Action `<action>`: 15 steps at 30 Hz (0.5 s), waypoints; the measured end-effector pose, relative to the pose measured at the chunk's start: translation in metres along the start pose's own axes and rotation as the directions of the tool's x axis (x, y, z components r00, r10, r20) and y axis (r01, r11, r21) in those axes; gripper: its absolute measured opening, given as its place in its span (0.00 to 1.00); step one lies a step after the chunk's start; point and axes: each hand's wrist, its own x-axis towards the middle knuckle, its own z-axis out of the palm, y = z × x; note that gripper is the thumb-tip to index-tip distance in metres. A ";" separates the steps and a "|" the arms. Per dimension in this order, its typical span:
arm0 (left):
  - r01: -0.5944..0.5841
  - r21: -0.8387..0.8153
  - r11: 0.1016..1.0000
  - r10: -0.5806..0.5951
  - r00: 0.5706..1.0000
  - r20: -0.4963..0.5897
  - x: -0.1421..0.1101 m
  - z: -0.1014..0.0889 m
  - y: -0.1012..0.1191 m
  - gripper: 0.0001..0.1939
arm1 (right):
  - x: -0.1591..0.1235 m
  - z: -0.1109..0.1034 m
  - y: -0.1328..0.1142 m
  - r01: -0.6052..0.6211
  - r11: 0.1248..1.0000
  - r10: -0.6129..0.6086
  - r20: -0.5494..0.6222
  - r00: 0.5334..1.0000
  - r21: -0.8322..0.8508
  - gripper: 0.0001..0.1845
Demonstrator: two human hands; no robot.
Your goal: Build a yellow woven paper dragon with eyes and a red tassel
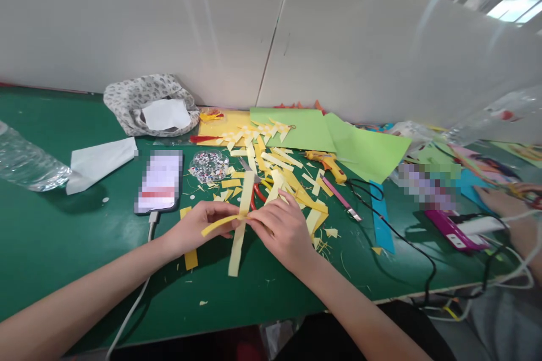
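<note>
Between my hands, over the green table, a pale yellow paper strip (237, 248) crosses a narrower, deeper yellow strip (217, 227). My left hand (206, 224) is closed around the strips from the left, its fingertips partly behind them. From the right, my right hand (282, 228) pinches them at the crossing. Just beyond lie scissors (257, 196) with red and yellow handles, half covered by paper. Many cut yellow strips (277, 161) are heaped behind and beside my right hand. A wider yellow strip (191, 258) lies partly under my left wrist.
A phone (160, 180) with a charging cable and a bead case (209, 166) lie left. Behind are green paper sheets (296, 127) and a cloth bag (122, 104). A glue gun (327, 164), cutter (341, 197) and black cable (406, 242) lie right. Another person's hand (499, 201) is far right.
</note>
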 end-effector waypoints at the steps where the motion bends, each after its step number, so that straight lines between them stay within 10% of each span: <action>1: -0.009 0.016 1.000 0.009 1.000 0.006 0.000 0.000 0.001 0.11 | 0.000 0.000 0.001 -0.012 1.000 0.012 -0.004 1.000 0.002 0.06; 9: -0.044 0.039 0.998 0.046 0.997 -0.054 0.000 0.001 0.004 0.11 | 0.003 -0.007 0.002 0.021 0.991 -0.028 -0.051 0.998 -0.133 0.06; 15: 0.004 0.003 1.000 -0.004 0.993 -0.117 0.000 0.003 0.008 0.10 | 0.000 -0.005 0.008 -0.177 0.982 0.179 -0.023 0.984 0.062 0.07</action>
